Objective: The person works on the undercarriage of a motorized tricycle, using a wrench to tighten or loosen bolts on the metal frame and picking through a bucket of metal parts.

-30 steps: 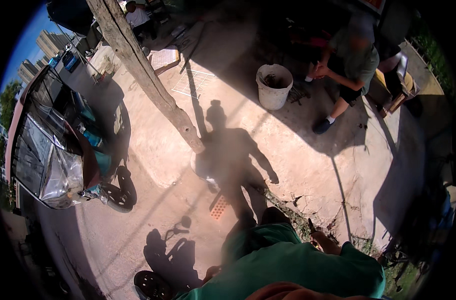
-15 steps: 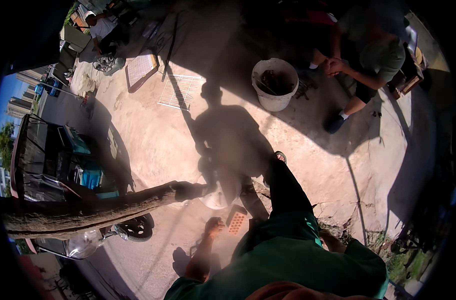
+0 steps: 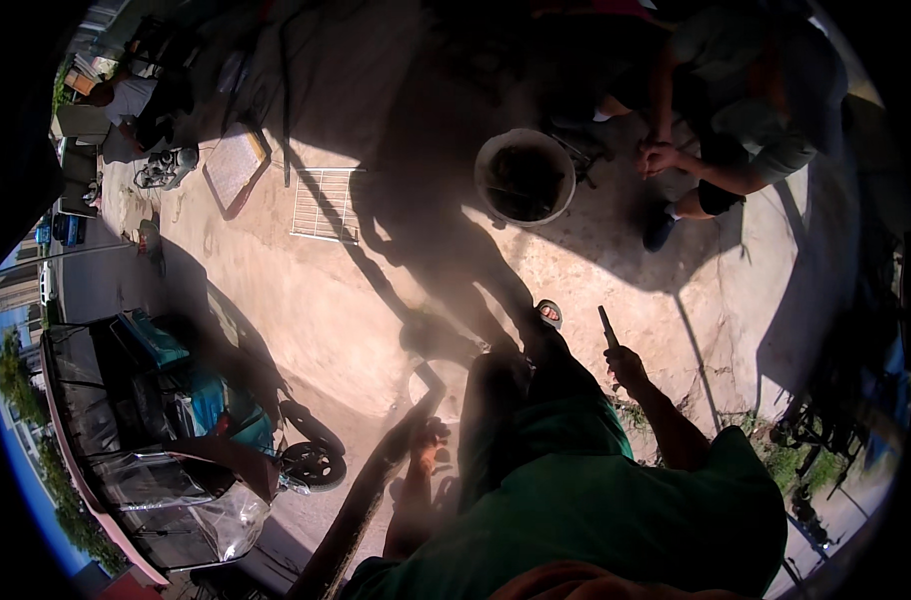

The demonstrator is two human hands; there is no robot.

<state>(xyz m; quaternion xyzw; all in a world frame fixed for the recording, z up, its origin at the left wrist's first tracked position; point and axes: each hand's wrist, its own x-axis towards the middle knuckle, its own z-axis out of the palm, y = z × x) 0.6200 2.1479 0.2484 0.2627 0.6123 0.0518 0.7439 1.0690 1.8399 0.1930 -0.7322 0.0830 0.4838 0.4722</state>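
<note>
Concrete (image 3: 296, 300), indistinct tool (image 3: 609, 330) in right fingers (image 3: 624, 366)

The ground (image 3: 366, 330) is a pale concrete surface, sunlit in front of the left hand (image 3: 431, 448) and darker, under shadow, farther ahead. Just beyond this hand lies a whitish round object (image 3: 448, 390), partly hidden. Farther ahead and to its left, there is a white wire rack (image 3: 324, 205); next to the rack lies a flat, pale panel (image 3: 236, 170), then a grey metal object (image 3: 166, 168). Well ahead of the right hand (image 3: 628, 368), somewhat to its left, stands a white bucket (image 3: 483, 182).
</note>
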